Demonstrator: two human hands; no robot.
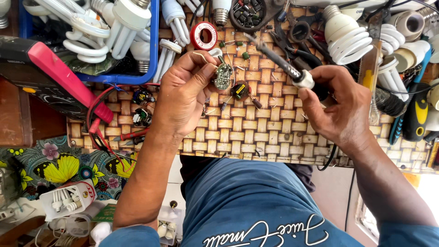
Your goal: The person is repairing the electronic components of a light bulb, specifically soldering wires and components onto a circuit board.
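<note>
My left hand (183, 93) pinches a small round green circuit board (223, 76) between thumb and fingers, holding it up over the woven mat (256, 132). A thin wire sticks out above the fingers. My right hand (340, 107) grips a soldering iron (279, 61) by its black handle, its dark tip pointing up and left, apart from the board. A small black and yellow component (239, 89) lies on the mat between the two hands.
A blue bin (153, 50) of white spiral lamps stands at the back left, a red and black meter (50, 75) beside it. A red solder spool (203, 35), a round dish of parts (247, 13), pliers (297, 39) and more lamps (347, 36) crowd the back.
</note>
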